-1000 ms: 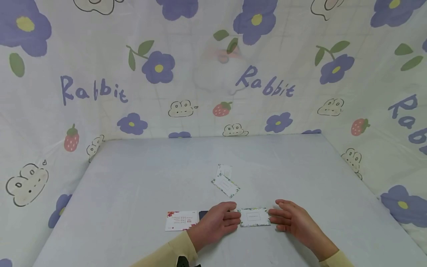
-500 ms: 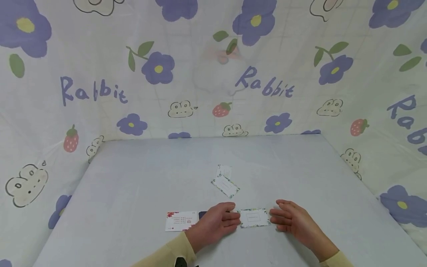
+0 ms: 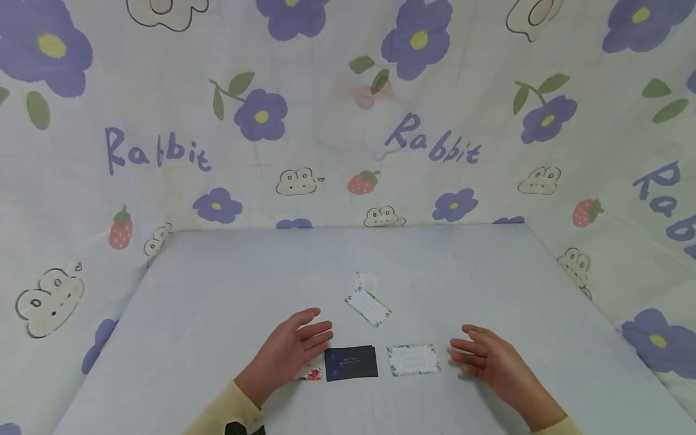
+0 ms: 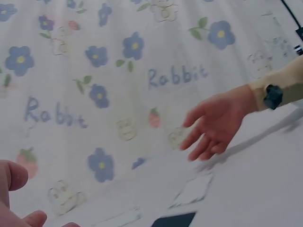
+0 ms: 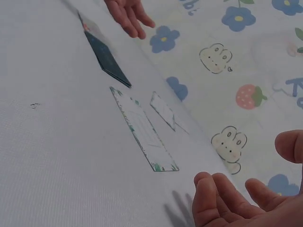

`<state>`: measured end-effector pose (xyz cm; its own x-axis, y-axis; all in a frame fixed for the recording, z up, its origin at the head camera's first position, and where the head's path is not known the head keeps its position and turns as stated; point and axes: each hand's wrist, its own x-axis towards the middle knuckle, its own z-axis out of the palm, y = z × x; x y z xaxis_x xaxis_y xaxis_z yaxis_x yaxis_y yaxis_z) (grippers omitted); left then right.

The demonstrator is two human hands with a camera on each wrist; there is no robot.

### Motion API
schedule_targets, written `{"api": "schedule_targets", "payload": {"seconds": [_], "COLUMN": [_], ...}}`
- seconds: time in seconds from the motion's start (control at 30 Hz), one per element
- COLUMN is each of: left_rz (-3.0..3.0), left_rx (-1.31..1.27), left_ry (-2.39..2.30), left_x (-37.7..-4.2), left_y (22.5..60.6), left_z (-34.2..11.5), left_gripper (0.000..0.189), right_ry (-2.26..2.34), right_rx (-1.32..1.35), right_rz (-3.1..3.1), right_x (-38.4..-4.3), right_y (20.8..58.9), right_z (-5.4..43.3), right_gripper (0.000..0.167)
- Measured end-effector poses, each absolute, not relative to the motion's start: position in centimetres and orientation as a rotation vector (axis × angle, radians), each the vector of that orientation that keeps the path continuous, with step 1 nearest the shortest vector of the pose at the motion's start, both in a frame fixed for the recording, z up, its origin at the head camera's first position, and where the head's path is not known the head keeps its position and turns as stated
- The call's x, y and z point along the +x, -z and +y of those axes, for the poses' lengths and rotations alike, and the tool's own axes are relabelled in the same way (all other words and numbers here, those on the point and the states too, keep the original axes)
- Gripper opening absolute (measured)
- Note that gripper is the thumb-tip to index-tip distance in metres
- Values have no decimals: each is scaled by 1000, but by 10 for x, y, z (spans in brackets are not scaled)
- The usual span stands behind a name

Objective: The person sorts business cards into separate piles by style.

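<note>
In the head view my left hand [image 3: 288,353] hovers over the red-and-white business card [image 3: 311,370], hiding most of it; its fingers are relaxed and hold nothing. Beside those fingertips lies a small stack of dark blue business cards [image 3: 351,363]. To its right, a white business card with a leafy floral border [image 3: 414,360] lies flat. Just right of that card is my right hand [image 3: 495,368], palm inward, fingers loosely extended, apart from the card. The right wrist view shows the dark stack [image 5: 108,59] and floral card [image 5: 142,132] lying apart in a row.
Farther back on the white table [image 3: 244,284], a floral-bordered card [image 3: 368,307] overlaps another white card [image 3: 365,282]. A patterned curtain [image 3: 326,139] with flowers and rabbits encloses the back and sides.
My left hand has moved left from the dark stack, uncovering it and covering most of the red-and-white card. My right hand has shifted slightly right, away from the floral card.
</note>
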<state>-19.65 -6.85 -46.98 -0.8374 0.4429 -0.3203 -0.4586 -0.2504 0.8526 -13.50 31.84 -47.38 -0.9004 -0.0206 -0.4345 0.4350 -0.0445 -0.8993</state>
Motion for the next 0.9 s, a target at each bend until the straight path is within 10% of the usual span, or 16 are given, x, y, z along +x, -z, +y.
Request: {"api": "schedule_targets", "payload": {"seconds": [0.9], "left_rz": [1604], "left_rx": [-234], "left_ry": [-2327], "left_x": [-192], "left_y": [477], "left_z": [-166], "left_gripper": [64], "right_ry": [2308], "right_rx": [195], "right_rz": [1675], "right_x": [-168], "right_y": [475], "right_z": [298], "right_gripper": [21]}}
